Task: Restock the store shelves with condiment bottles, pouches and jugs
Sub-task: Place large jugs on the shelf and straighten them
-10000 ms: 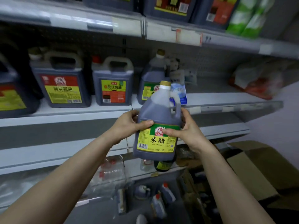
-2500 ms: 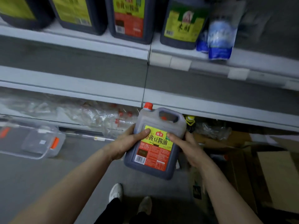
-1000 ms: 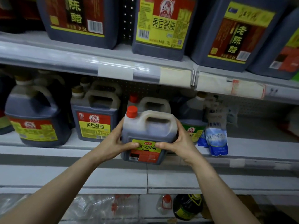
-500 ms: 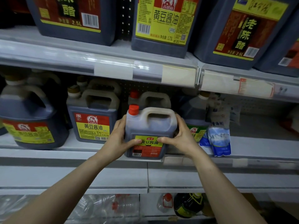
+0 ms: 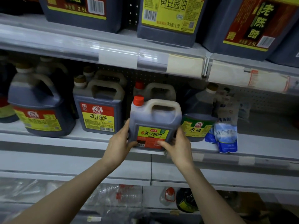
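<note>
The red-capped jug (image 5: 155, 123), clamped low between left hand (image 5: 119, 146) and right hand (image 5: 179, 147), is best slid squarely back, label facing out

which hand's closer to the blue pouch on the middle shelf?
Right. The right hand grips the right side of the red-capped jug, toward the blue pouch; the left hand grips the jug's left side, farther away.

Middle level: white metal shelf (image 5: 90, 139)
On it: dark yellow-labelled jugs (image 5: 98, 113), green-labelled jug (image 5: 198, 125), blue-white pouches (image 5: 226, 138)
Front edge: red-capped dark jug (image 5: 153, 118)
</note>
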`<move>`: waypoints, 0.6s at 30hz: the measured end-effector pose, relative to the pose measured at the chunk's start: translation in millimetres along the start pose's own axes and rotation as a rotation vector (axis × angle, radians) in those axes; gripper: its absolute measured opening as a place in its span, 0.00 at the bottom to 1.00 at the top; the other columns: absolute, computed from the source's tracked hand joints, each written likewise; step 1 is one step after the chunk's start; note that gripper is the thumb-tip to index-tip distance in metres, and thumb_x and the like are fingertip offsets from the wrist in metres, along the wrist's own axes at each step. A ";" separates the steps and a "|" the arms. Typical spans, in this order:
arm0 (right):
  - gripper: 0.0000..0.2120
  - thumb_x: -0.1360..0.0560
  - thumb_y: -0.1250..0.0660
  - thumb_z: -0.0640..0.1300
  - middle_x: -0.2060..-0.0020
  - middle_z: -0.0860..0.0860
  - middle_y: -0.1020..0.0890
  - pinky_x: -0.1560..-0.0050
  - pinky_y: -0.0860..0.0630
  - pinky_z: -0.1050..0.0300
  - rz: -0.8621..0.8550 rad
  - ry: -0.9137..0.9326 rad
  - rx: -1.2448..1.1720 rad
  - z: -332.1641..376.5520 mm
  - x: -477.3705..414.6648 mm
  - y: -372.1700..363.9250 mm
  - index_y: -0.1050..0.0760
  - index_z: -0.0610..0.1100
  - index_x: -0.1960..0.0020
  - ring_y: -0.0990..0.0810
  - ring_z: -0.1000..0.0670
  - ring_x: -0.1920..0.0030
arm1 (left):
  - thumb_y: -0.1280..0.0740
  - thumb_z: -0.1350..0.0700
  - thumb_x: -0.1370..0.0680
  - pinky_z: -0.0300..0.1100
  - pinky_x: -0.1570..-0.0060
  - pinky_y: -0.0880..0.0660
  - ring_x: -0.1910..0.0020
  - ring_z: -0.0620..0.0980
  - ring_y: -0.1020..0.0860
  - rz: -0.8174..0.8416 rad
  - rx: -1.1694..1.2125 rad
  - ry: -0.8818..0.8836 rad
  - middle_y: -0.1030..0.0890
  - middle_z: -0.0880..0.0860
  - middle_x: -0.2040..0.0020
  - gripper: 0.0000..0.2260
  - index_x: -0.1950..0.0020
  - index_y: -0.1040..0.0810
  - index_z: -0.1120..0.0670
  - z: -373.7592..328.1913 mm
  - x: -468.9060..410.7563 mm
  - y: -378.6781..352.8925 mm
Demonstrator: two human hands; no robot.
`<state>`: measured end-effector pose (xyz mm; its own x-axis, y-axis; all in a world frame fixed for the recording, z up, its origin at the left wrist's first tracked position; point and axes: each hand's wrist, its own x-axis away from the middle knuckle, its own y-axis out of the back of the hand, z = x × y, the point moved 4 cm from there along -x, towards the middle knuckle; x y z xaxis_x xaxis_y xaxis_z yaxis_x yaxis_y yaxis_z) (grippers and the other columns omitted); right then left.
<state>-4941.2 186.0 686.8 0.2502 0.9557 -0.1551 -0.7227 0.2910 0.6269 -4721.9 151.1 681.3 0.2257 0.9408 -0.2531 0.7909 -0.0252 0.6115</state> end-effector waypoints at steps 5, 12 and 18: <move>0.42 0.32 0.19 0.49 0.36 0.47 0.19 0.36 0.23 0.41 0.028 -0.024 -0.024 1.2 -13.0 1.9 0.37 0.46 0.24 0.20 0.45 0.36 | 0.26 0.60 0.25 0.54 0.45 0.22 0.42 0.58 0.20 -0.003 -0.002 0.047 0.18 0.55 0.40 0.40 0.20 0.45 0.46 -0.4 -4.0 -0.3; 0.42 0.32 0.20 0.49 0.36 0.47 0.19 0.36 0.22 0.42 0.015 -0.045 -0.033 2.7 -24.0 -0.9 0.38 0.47 0.24 0.20 0.45 0.36 | 0.27 0.61 0.24 0.53 0.41 0.23 0.40 0.56 0.20 -0.013 0.023 0.091 0.19 0.55 0.38 0.41 0.19 0.48 0.47 0.5 -17.1 -6.0; 0.40 0.30 0.21 0.49 0.36 0.44 0.19 0.36 0.23 0.41 0.014 -0.070 0.027 8.9 -38.7 -4.0 0.37 0.45 0.26 0.20 0.42 0.36 | 0.28 0.62 0.24 0.53 0.41 0.25 0.40 0.62 0.21 -0.021 -0.006 0.145 0.20 0.59 0.37 0.39 0.19 0.48 0.51 7.3 -34.0 -12.7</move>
<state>-4942.2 147.5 697.1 0.2858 0.9538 -0.0929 -0.7088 0.2756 0.6494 -4735.5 117.0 676.6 0.1240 0.9801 -0.1553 0.7909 -0.0031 0.6119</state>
